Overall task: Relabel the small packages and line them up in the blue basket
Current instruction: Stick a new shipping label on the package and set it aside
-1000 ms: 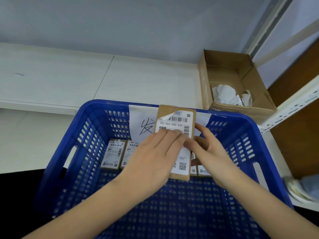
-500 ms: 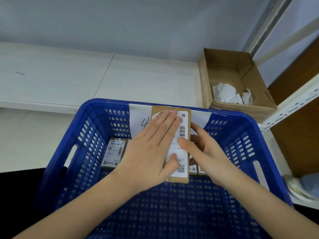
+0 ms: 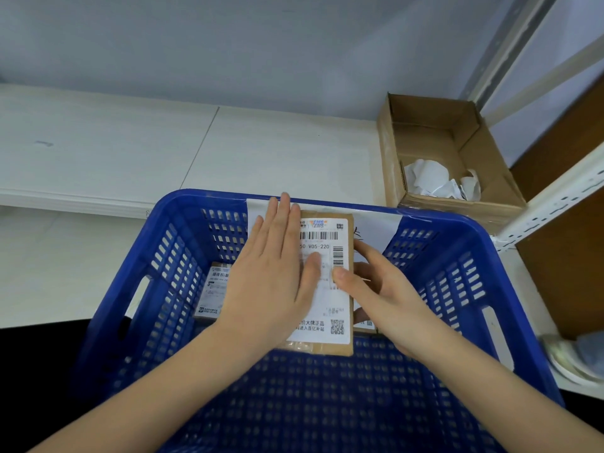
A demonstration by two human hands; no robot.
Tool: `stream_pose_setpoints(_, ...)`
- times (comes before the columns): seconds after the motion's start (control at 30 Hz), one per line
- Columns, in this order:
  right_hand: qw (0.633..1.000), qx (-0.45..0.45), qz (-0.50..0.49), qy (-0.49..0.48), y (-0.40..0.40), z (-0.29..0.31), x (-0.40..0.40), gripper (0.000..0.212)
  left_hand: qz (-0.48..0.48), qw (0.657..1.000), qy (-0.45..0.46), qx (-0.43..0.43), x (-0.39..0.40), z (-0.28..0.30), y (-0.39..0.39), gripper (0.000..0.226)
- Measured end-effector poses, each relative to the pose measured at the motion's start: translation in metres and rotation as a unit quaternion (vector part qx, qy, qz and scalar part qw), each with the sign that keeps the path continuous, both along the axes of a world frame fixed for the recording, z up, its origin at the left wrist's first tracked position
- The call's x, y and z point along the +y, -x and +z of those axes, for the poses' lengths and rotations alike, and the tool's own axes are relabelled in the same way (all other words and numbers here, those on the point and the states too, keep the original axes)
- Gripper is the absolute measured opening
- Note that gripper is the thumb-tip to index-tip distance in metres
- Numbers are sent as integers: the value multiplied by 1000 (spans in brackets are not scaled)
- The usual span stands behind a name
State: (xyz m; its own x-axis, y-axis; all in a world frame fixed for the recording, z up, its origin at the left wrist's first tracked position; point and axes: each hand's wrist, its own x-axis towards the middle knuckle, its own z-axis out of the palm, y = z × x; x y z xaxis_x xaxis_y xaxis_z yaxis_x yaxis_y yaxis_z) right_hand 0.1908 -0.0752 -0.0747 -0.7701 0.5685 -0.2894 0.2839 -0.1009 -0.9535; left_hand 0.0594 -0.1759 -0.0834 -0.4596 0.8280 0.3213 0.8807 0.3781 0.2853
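The blue basket [image 3: 137, 289] sits right in front of me, its far rim against the white counter [image 3: 228, 152]. Its perforated floor lies bare on my near side; along the far wall a row of small packages [image 3: 212, 295] stands, mostly hidden behind my hands. A white paper sheet [image 3: 379, 227] hangs over the far rim.

I hold one brown package [image 3: 349, 250] upright above the basket floor, its white label [image 3: 330, 308] facing me. My left hand [image 3: 274, 276] lies flat on the label's left half, fingers straight and together, tips reaching up past the package's top edge to the basket rim, thumb laid across the print. My right hand [image 3: 382, 289] clasps the package's right edge: thumb pressed on the label front, fingers curled round behind.

To the right, beyond the basket's far corner, an open cardboard box [image 3: 434, 132] on the counter holds crumpled white paper scraps [image 3: 434, 178]. A white shelf upright [image 3: 555, 204] slants just beside it.
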Motion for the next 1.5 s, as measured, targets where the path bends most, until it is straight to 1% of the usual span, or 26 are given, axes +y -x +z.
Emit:
stream_pose_setpoints(0.07,1000,6,-4,-5,1,1,1,65,-13,1000,-1,29,0,-3,0,66)
stream_pose_setpoints(0.17,1000,15,-17,-7,1,2,5,65,-65,997,8,32,-3,-5,-7,70)
stream_pose_setpoints(0.27,999,16,-35,-10,0,4,11,61,-107,993,7,51,-6,-8,-17,66)
stream_pose_setpoints(0.33,999,14,-48,-8,-1,6,14,61,-122,991,-7,55,-8,-11,-21,63)
stream_pose_setpoints(0.47,997,20,-75,0,-3,8,17,52,-140,988,-23,54,-10,-11,-24,61)
stream_pose_setpoints(0.63,992,34,-118,1,-3,12,26,51,-118,993,-25,7,-12,-9,-17,61)
stream_pose_setpoints(0.77,991,29,-132,-25,-6,13,36,48,-105,994,-2,-13,-16,-10,-16,62)
stream_pose_setpoints(0.87,990,24,-138,-30,-7,10,39,51,-71,995,18,-73,-18,-5,-15,63)
stream_pose_setpoints(0.97,991,19,-125,-42,-5,5,34,49,-73,980,65,-176,-17,4,-12,81)
stream_pose_setpoints(1.1,994,27,-93,-55,0,-3,19,54,-40,967,43,-246,-6,12,-17,105)
stream_pose_setpoints(1.17,994,22,-86,-56,2,-9,15,55,-16,968,57,-245,-2,8,-19,116)
stream_pose_setpoints(1.27,996,4,-80,-49,3,-17,10,61,20,967,105,-229,3,2,-22,130)
stream_pose_setpoints(1.43,995,-16,-81,-51,7,-27,5,61,71,957,139,-245,11,-3,-28,135)
stream_pose_setpoints(1.5,996,-15,-83,-37,10,-33,2,58,87,954,145,-247,14,-7,-27,134)
